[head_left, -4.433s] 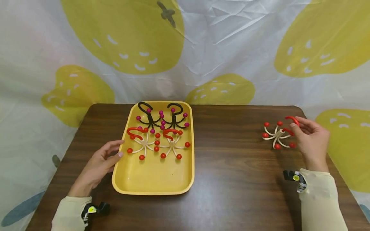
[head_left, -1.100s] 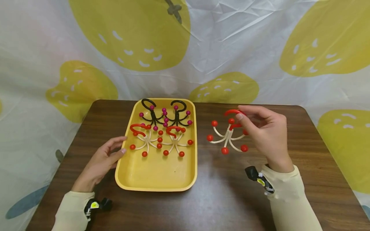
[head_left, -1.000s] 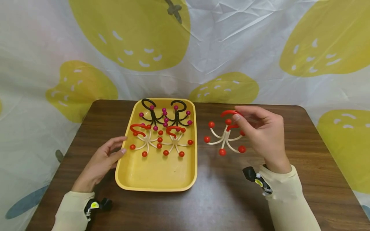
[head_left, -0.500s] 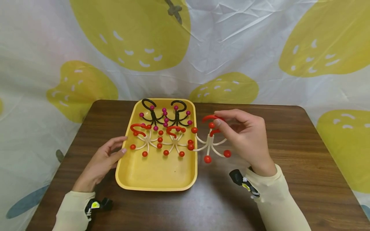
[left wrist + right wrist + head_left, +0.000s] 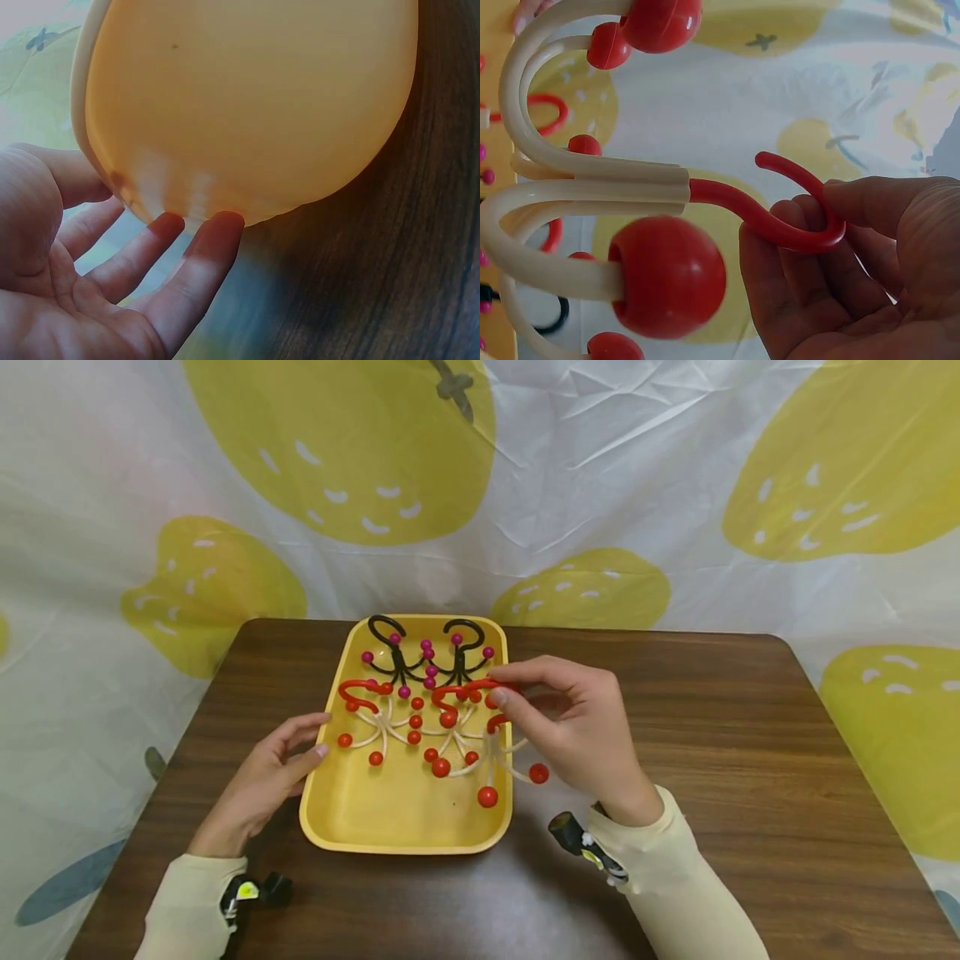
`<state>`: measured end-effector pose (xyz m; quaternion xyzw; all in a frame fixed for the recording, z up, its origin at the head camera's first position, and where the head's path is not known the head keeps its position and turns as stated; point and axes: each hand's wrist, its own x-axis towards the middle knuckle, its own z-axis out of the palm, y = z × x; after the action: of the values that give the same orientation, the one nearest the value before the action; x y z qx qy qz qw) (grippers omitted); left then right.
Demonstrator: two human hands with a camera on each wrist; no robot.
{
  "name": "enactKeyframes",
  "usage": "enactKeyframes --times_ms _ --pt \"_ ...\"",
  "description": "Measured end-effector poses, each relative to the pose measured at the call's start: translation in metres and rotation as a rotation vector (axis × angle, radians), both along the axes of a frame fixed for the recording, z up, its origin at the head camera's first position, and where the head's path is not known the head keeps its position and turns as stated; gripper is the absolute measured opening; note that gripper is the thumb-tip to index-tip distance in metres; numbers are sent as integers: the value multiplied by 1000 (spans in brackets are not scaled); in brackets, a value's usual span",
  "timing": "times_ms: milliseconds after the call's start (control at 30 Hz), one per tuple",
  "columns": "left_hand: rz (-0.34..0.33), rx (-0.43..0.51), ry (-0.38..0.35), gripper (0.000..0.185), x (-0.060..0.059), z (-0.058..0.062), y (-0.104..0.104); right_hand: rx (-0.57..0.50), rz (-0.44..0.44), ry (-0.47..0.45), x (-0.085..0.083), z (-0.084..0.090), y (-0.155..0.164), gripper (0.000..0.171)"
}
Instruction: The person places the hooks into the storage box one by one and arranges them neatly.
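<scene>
A yellow tray (image 5: pixel 405 847) sits mid-table. At its back lie two black hooks with magenta balls (image 5: pixel 423 664). In front of them lie two cream hooks with red balls (image 5: pixel 378 727). My right hand (image 5: pixel 501 690) pinches the red top loop of a third cream hook (image 5: pixel 487 756), which hangs over the tray's right rim. In the right wrist view the fingers (image 5: pixel 870 247) curl round the red loop (image 5: pixel 787 221), and the cream arms (image 5: pixel 592 180) spread left. My left hand (image 5: pixel 318 735) rests with relaxed fingers (image 5: pixel 202 255) against the tray's outer wall (image 5: pixel 247 105).
The brown wooden table (image 5: pixel 735 735) stretches bare to the right of the tray. A white cloth with yellow fruit prints (image 5: pixel 525 485) hangs behind the table. Small wrist cameras (image 5: pixel 577 843) sit at both cream sleeves.
My right hand has carried the cream hook from the table's right side leftward, to over the tray's right rim. My left hand has stayed at the tray's left edge.
</scene>
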<state>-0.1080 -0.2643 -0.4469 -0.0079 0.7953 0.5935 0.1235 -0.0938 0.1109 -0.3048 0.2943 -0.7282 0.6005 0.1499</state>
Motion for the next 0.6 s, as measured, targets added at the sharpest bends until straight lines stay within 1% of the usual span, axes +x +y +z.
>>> enactKeyframes --times_ms 100,267,400,600 --pt "-3 0 2 59 -1 0 0 24 24 24 -1 -2 -11 19" --pt "-9 17 5 58 -1 0 0 54 62 22 -4 -8 -29 17" --pt "-7 23 3 58 0 0 -1 95 76 23 -8 -13 -43 17" --pt "-1 4 -13 58 -1 0 0 105 128 -32 -14 -22 -60 18"
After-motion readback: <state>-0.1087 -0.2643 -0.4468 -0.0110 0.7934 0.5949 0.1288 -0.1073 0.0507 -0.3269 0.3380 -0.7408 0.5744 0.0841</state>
